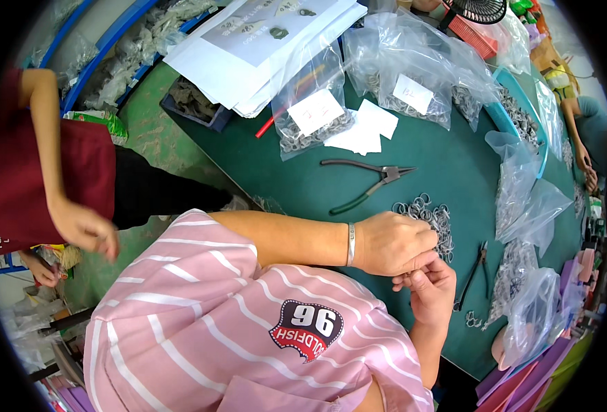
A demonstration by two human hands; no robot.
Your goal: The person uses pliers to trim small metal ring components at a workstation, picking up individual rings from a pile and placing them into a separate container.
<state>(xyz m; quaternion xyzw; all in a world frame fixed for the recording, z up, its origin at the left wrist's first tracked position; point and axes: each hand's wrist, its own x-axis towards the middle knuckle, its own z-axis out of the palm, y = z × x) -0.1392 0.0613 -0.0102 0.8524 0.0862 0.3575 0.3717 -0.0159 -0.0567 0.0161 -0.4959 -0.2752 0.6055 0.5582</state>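
My left hand [391, 242], with a silver bracelet [351, 244] at its wrist, is closed, its fingers curled toward my right hand. My right hand [430, 287] meets it at the fingertips, thumb and fingers pinched together. Whatever sits between them is too small or hidden to make out. Just beyond my hands lies a loose pile of small grey metal rings [443, 223]. Circlip pliers [389, 174] with dark green handles rest farther off, and another pair of dark-handled pliers [480, 264] lies right of my right hand. A few rings [472, 319] are near its handles.
On the green table [283, 185] are bags of metal parts [310, 134], white paper slips [369, 123], stacked printed sheets [262, 62], a red pen [265, 126] and a turquoise tray [513, 89]. A person in maroon [49, 172] stands at left; another person's hand [587, 172] shows far right.
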